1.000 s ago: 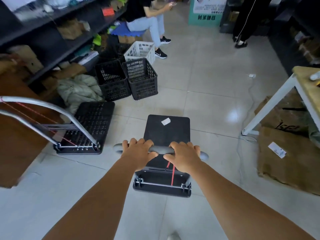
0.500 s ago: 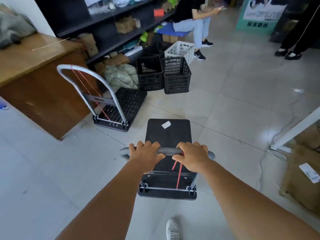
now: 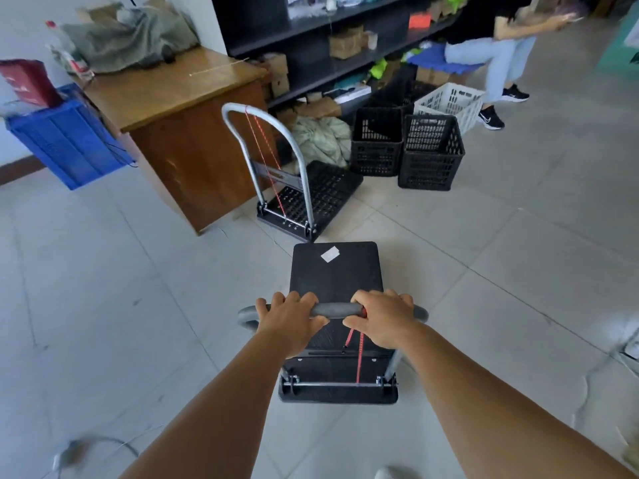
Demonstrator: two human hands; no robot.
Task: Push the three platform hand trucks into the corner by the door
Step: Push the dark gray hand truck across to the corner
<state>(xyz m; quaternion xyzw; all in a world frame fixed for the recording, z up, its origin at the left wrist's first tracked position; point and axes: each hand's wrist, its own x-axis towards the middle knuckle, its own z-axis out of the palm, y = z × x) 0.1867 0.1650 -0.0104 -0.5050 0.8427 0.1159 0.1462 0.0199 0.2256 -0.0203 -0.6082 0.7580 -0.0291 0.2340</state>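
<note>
A black platform hand truck [image 3: 335, 271] stands on the tiled floor right in front of me, a white sticker on its deck and a red cord hanging from its grey handle [image 3: 337, 310]. My left hand [image 3: 288, 321] and my right hand [image 3: 382, 319] both grip that handle bar. A second hand truck [image 3: 311, 198] with a perforated black deck and an upright silver handle stands just beyond it, beside a wooden desk [image 3: 179, 98]. Its near edge almost meets the front of my truck's deck. No third truck is in view.
Two black crates [image 3: 430, 153] and a white crate [image 3: 449, 100] stand at the right of the far truck, before dark shelving [image 3: 311, 29]. A blue bin [image 3: 65, 140] sits left of the desk. A seated person [image 3: 498, 46] is at the back right. A cable [image 3: 93, 444] lies near left.
The view has swung left while I push the truck. The desk, blue bin and second truck have slid toward the middle, and the table and cardboard at the right have left the frame.
</note>
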